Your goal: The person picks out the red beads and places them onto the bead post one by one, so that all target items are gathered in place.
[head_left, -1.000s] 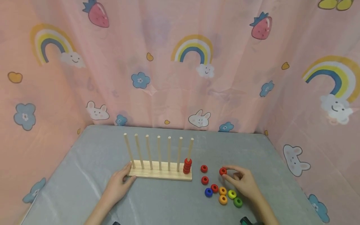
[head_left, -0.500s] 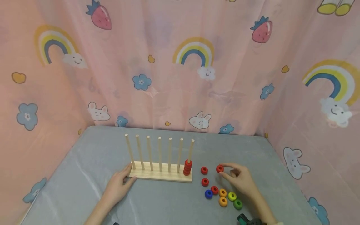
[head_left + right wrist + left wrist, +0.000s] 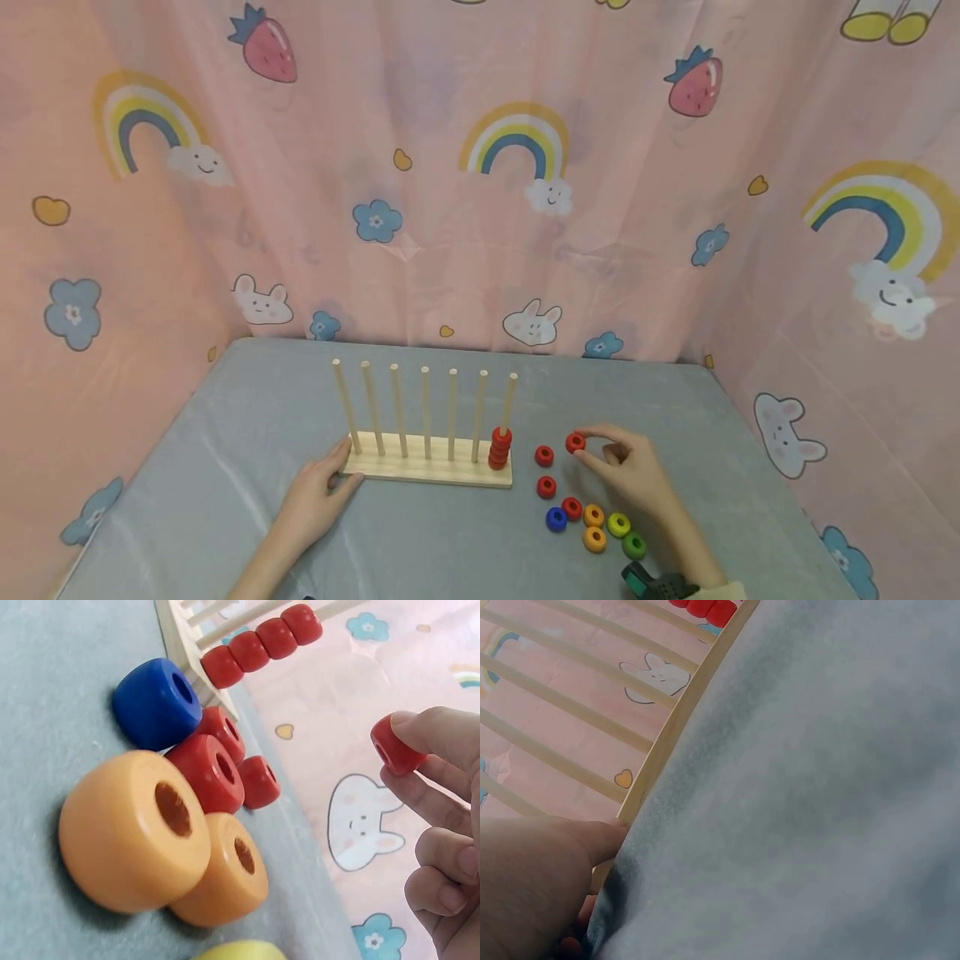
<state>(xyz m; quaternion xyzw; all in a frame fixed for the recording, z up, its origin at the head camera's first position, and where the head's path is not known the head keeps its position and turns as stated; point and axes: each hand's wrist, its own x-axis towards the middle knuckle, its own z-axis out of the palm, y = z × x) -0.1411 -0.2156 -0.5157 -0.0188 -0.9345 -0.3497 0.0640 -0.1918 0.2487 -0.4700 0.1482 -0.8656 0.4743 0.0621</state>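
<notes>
A wooden peg stand (image 3: 427, 472) with a row of upright pegs rests on the table. Stacked red beads (image 3: 499, 448) sit on its rightmost peg; the other pegs are bare. My left hand (image 3: 313, 496) grips the stand's left end, thumb along the front edge, as the left wrist view (image 3: 547, 870) also shows. Between thumb and fingertips, my right hand (image 3: 630, 471) pinches a red bead (image 3: 575, 442), held above the table in the right wrist view. Loose beads lie below and left of that hand: red (image 3: 546, 487), blue (image 3: 556, 519), orange (image 3: 594, 539), yellow (image 3: 618, 524) and green (image 3: 633, 546).
Grey cloth covers the table (image 3: 420, 542). A pink printed curtain (image 3: 420, 275) hangs around its back and sides. A dark strapped device (image 3: 656, 582) is on the right wrist.
My right hand has moved left and slightly away from me with the pinched red bead, nearer to the stand. My left hand stays on the stand's end.
</notes>
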